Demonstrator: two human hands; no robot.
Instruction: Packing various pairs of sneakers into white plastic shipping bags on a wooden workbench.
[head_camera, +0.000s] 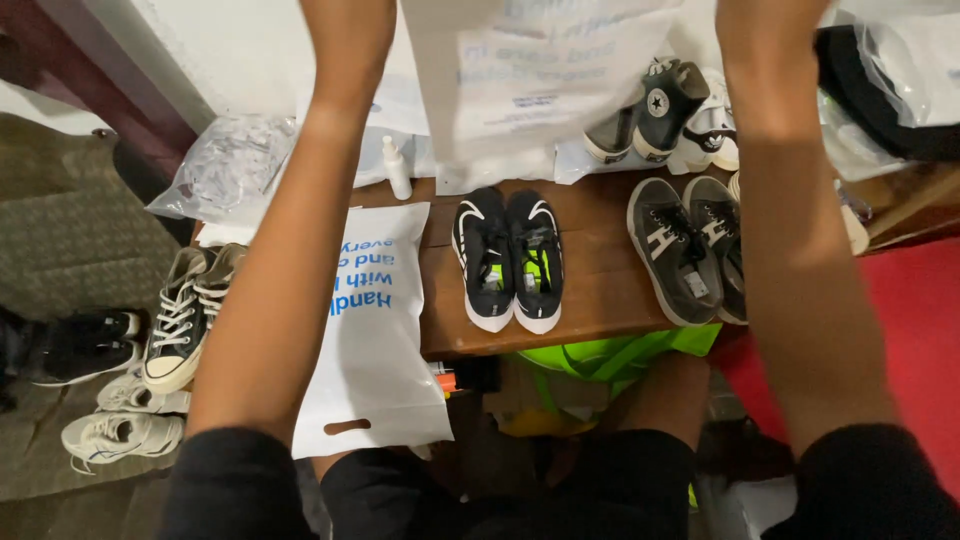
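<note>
While both arms reach upward past the top edge of the head view, we note that neither hand is in view, so we cannot tell how wide either stands. A white plastic bag (540, 80) with blue print hangs between the forearms, above the far side of the wooden surface (600, 290); presumably it is held up by its upper end, but the grip itself lies out of frame.

Directly below the hanging bag sits a pair of black running shoes (508, 258) with white soles, side by side near the middle of the surface. A small white spray bottle (397, 168) stands upright just left of the bag's lower edge. A second white bag (372, 330) lies flat, draped over the surface's near left edge. Grey sneakers (690, 248) rest to the right, and black high-tops (655, 110) further back.

Risks as we judge them:
- swinging bag could tip the spray bottle, which stands close;
- the bag blocks the view of the far items, so lowering it blind may knock the high-tops;
- draped second bag overhangs the edge and could slide to the floor if brushed by the left arm.
</note>
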